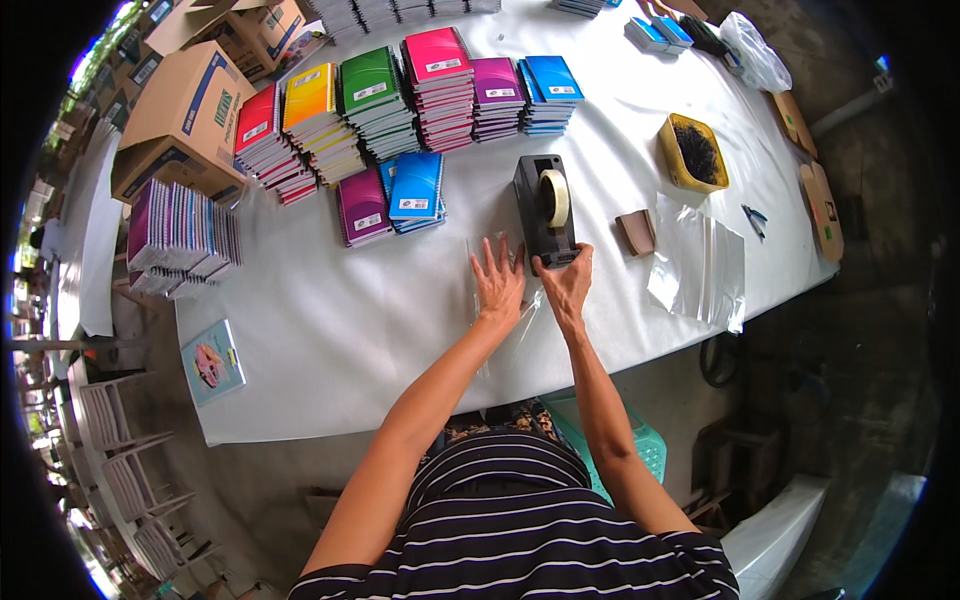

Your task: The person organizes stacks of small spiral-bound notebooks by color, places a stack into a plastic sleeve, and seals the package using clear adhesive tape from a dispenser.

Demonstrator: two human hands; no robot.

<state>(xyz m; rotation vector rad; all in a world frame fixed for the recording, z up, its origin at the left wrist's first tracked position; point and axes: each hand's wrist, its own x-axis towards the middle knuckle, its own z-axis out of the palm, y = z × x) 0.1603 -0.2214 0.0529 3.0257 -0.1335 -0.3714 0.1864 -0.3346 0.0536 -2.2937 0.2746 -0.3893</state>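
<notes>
My left hand (498,287) lies on the white-covered table (330,330) with its fingers spread, pressing on a clear plastic sheet or bag (533,303) that is hard to make out. Just right of it, my right hand (566,288) closes around the near end of a black tape dispenser (530,192). A roll of tape (559,198) sits upright in the dispenser. Whether my right fingers also pinch a strip of tape cannot be seen. Beyond my left hand are a small stack of blue notebooks (416,187) and a purple notebook stack (363,205).
Tall stacks of red, yellow, green, pink, purple and blue notebooks (437,55) stand at the back. Cardboard boxes (190,115) are at left. To the right lie a brown block (636,232), clear bags (697,265), a yellow tub (672,165) and pliers (756,220). Another person's hand (655,8) shows far right.
</notes>
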